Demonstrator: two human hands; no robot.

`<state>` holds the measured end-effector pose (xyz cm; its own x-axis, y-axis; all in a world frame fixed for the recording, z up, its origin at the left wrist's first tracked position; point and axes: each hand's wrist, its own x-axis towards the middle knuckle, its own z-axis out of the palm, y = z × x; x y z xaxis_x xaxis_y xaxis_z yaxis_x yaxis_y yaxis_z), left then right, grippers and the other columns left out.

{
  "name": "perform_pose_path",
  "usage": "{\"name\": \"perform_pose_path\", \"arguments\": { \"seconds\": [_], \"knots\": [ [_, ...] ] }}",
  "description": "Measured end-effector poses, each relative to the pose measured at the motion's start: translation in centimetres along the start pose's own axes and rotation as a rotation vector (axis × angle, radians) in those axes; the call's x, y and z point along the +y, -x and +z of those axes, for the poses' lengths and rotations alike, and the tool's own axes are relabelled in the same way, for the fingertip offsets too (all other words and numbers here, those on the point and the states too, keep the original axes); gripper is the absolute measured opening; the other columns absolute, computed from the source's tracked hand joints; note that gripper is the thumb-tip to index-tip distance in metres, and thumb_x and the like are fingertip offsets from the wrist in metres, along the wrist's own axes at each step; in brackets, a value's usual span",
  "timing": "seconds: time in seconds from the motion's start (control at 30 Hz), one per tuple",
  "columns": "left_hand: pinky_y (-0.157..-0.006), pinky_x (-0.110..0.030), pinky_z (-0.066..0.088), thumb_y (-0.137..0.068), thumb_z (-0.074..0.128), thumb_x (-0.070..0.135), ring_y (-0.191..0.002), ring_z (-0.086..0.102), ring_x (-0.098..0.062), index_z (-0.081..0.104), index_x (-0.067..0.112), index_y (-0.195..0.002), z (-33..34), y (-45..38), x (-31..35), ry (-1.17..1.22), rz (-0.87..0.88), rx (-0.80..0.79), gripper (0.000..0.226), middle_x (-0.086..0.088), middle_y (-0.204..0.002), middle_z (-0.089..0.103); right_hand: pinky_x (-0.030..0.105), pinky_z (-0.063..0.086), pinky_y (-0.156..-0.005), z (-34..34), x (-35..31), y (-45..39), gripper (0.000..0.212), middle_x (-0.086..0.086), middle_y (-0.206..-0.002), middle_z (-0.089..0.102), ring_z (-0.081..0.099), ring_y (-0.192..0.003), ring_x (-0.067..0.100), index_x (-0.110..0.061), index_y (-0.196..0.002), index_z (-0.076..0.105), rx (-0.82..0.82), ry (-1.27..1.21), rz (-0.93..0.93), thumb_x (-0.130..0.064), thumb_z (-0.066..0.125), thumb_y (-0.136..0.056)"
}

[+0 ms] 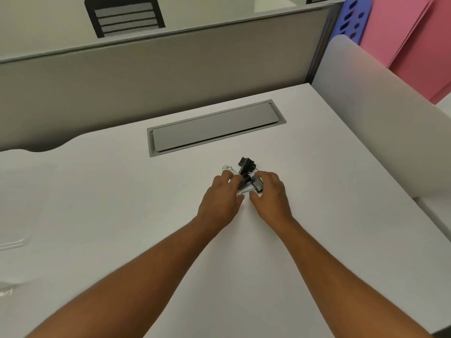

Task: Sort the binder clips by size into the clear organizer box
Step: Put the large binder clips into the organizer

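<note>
clips (247,175) sit piled just short of the cable hatch (214,128); we cup them, left hand (220,200) and right hand (269,198) curled around, equally near.

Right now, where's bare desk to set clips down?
Bare white desk lies left of the left hand, and right of the right hand toward the side panel. Crowded: the binder clips between both hands, just before the cable hatch.
</note>
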<state>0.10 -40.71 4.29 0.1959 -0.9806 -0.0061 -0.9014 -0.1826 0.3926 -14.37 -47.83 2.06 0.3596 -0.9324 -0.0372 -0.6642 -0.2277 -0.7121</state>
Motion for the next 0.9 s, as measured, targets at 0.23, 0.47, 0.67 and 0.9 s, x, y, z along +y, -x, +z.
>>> {"name": "perform_pose_path", "arguments": {
  "seconds": [0.23,0.47,0.67,0.9],
  "knots": [
    [-0.069,-0.037,0.05,-0.103,0.057,0.024,-0.107,0.057,-0.026,0.066,0.014,-0.125,2.2,-2.8,-0.8,-0.019,-0.066,0.065,0.026,-0.004,-0.117,0.055,0.036,0.051,-0.086,1.4,1.3,-0.9,0.045,0.003,-0.114,0.063,0.059,-0.105,0.028,-0.016,-0.125,0.063,0.084,0.015,-0.033,-0.01,0.083,-0.085],
    [-0.074,-0.033,0.052,-0.091,0.07,0.031,-0.082,0.064,-0.017,0.076,0.021,-0.102,0.3,0.9,-1.2,0.23,-0.163,0.341,0.016,0.006,-0.09,0.067,0.03,0.059,-0.08,-0.8,1.6,0.7,0.037,-0.009,-0.104,0.071,0.068,-0.089,0.012,-0.024,-0.113,0.066,0.094,-0.128,0.006,-0.011,0.084,-0.084],
    [-0.072,-0.02,0.054,-0.09,0.071,0.022,-0.086,0.074,-0.008,0.069,0.022,-0.087,-2.3,4.4,0.1,0.842,-0.613,0.373,0.004,0.008,-0.086,0.077,0.01,0.053,-0.066,-2.7,-1.6,3.6,0.035,-0.016,-0.097,0.076,0.074,-0.082,-0.001,-0.027,-0.108,0.068,-0.063,-0.524,0.212,-0.011,0.086,-0.083],
    [-0.074,-0.038,0.062,-0.098,0.067,0.005,-0.088,0.079,-0.037,0.06,0.001,-0.092,-4.6,9.1,-0.6,1.321,-0.723,0.171,0.01,-0.025,-0.103,0.077,0.038,0.06,-0.095,-1.8,-5.0,7.4,0.046,0.001,-0.11,0.069,0.072,-0.091,0.017,-0.017,-0.124,0.069,-0.379,-0.99,0.358,0.007,0.077,-0.086]
  ]
}}
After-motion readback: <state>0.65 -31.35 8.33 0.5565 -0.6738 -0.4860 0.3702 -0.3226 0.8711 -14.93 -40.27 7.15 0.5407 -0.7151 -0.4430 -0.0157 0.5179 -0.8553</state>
